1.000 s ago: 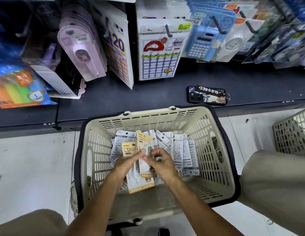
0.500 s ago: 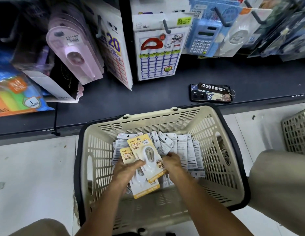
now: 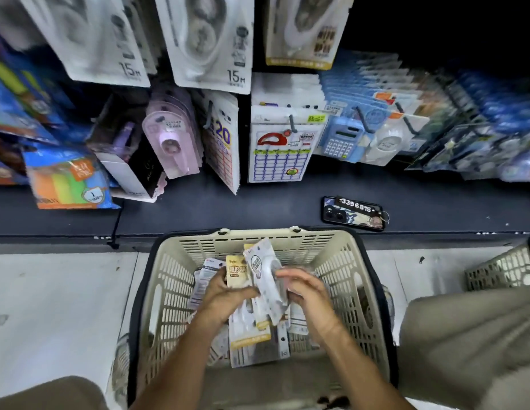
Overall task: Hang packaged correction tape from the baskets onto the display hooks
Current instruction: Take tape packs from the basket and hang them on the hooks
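Head view showed me both hands inside the cream slotted plastic shopping basket with the dark rim [image 3: 351, 263], which I took as my landmark. My left hand [image 3: 225, 300] gripped a small stack of carded correction-tape packs, the yellow-topped card [image 3: 235, 272] at the front, its fingers curled round the stack's lower half. A white blister pack of correction tape [image 3: 265, 281] stood tilted between the two hands, its header end pointing up and away toward the basket's far wall and its long axis running roughly from my wrists toward the shelf. My right hand [image 3: 305, 292] touched that pack's right edge with fingers fairly straight and spread; through the blur I judged it a loose, wide grip rather than a pinch. More packs [image 3: 251, 347] lay flat on the basket floor beneath the hands.

The hanging white 15 m correction-tape cards [image 3: 212, 42] sat high above the basket's far rim, well apart from the hands. So I judged the coming move turned on this: the header end already faced the display, and the right hand lay nearer the loose pack to carry it up. No empty hook tip was clear to me.
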